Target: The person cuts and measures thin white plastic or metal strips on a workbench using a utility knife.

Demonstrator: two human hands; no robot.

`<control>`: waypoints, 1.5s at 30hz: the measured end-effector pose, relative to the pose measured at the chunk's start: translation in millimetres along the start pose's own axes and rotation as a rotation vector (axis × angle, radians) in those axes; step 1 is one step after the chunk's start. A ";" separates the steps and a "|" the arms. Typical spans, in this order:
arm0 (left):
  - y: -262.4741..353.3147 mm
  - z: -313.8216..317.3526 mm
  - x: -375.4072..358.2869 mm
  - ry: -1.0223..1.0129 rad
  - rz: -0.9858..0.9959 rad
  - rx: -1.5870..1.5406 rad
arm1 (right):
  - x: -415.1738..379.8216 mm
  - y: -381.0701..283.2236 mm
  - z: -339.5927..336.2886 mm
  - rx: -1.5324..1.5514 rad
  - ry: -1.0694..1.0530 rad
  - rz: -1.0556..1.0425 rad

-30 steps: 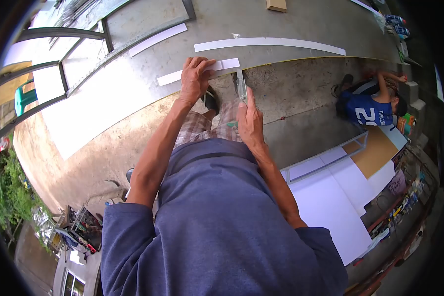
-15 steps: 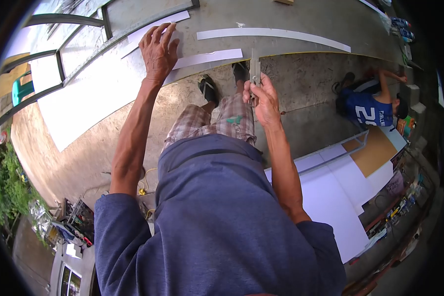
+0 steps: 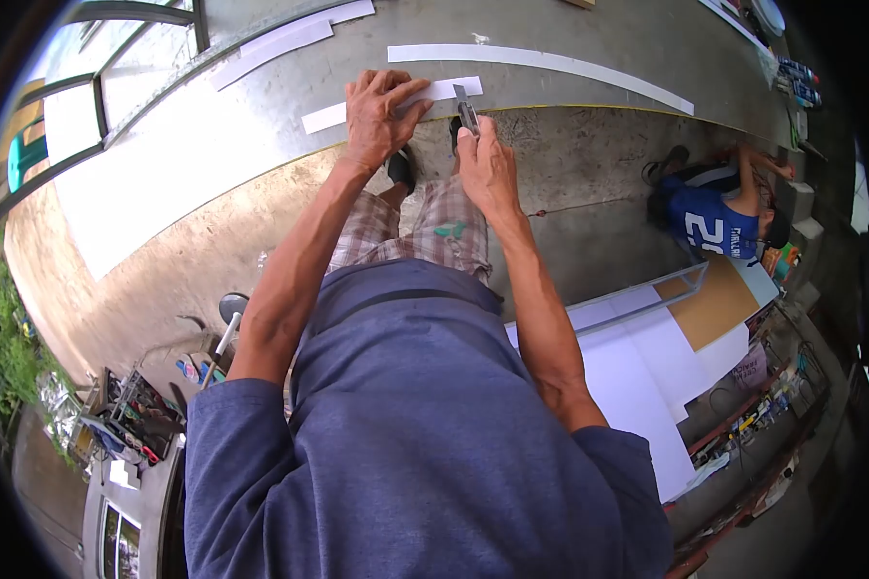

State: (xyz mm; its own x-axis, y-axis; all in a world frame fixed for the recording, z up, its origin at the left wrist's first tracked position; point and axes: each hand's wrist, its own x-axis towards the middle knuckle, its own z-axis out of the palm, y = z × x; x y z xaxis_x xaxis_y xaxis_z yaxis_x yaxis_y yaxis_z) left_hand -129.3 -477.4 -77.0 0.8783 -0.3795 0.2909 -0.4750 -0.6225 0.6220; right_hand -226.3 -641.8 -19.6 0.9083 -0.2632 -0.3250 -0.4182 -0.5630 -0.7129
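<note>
A short white strip [image 3: 326,118] lies on the grey work surface [image 3: 550,29] near its front edge. My left hand [image 3: 381,116] rests on this strip with fingers spread, pressing on it. In my right hand [image 3: 488,169] is a utility knife [image 3: 466,111], its blade pointing away from me over the strip's right end. Whether the blade touches the strip cannot be made out. Beyond my hands runs a long white strip [image 3: 550,64]. More white pieces [image 3: 280,43] lie at the upper left.
A metal frame [image 3: 98,111] stands at the left on a large white sheet [image 3: 154,183]. To the right, a person in a blue shirt [image 3: 710,217] is low near the floor. White sheets, a brown board [image 3: 710,304] and a shelf of tools [image 3: 753,415] are at the lower right.
My left hand has moved right and down onto the short strip. My right hand has shifted left, and the knife now tilts over the strip's end. The view has shifted slightly.
</note>
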 end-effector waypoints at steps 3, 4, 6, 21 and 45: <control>-1.8 1.3 -0.5 0.012 0.005 0.000 | 6.4 -3.8 0.4 -0.082 -0.003 -0.014; -2.1 0.9 -0.4 0.011 0.002 0.000 | 8.5 -5.2 0.0 -0.089 -0.011 -0.018; -1.0 0.7 -0.3 0.005 -0.003 -0.001 | 11.2 -6.4 -1.2 -0.103 -0.024 -0.024; 2.0 -0.5 1.5 0.010 -0.014 0.015 | 18.3 -12.7 6.7 -0.327 -0.092 -0.002; 7.4 6.2 1.2 0.014 -0.026 0.091 | 21.0 -43.5 11.9 -0.407 -0.151 0.053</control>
State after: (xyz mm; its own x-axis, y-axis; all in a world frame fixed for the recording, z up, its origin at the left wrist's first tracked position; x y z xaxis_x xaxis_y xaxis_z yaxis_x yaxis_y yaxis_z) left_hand -132.1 -486.7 -76.6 0.8908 -0.3533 0.2857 -0.4543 -0.6918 0.5612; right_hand -188.9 -613.6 -2.7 0.8636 -0.1992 -0.4632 -0.4041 -0.8228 -0.3997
